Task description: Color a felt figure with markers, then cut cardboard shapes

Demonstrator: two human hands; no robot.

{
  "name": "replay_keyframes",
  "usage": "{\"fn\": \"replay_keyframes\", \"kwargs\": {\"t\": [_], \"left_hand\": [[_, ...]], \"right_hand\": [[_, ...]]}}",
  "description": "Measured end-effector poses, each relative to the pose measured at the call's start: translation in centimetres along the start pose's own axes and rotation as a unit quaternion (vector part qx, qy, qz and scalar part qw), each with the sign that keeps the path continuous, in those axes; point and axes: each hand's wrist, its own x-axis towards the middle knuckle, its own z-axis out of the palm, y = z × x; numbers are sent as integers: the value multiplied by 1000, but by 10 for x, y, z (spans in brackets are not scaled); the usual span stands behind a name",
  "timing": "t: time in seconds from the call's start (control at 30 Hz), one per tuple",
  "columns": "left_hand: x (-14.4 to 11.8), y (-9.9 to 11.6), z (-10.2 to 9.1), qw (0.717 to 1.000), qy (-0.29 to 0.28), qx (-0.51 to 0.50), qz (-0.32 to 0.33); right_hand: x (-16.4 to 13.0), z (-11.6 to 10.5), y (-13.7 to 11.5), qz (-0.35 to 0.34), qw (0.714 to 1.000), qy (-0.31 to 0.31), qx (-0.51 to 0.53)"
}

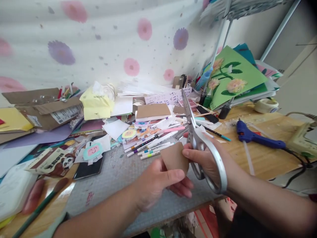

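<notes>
A small piece of brown cardboard (pixel 174 158) is pinched by my left hand (pixel 158 180), its thumb lying across the lower part. My right hand (pixel 206 162) holds a large pair of silver scissors (pixel 198 138), blades pointing up and away. The right thumb also touches the right edge of the cardboard. Both hands are over the front part of a grey cutting mat (pixel 111 185). Just beyond them lie several marker pens (pixel 153 147).
On the right is a blue glue gun (pixel 260 137) with its black cord. At left stand a cardboard box (pixel 49 109), a panda-printed box (pixel 53 162) and a dark phone-like slab (pixel 88 170). Green flower artwork (pixel 235 76) leans at the back right. A paintbrush (pixel 39 206) lies at front left.
</notes>
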Motion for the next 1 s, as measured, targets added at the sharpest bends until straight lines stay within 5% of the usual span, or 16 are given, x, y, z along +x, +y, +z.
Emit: {"fn": "replay_keyframes", "kwargs": {"t": [0.27,0.53,0.8,1.0], "left_hand": [[3,-20,8,990,105,-97,-3],[-5,-18,5,995,94,-37,4],[-10,-16,7,997,58,-46,-7],[-13,-1,-1,991,97,-71,57]], "right_hand": [[-2,22,13,69,997,-20,-27],[2,19,11,-9,997,-38,-64],[-2,24,6,18,998,-55,-31],[-33,-2,13,-75,977,-103,-169]]}}
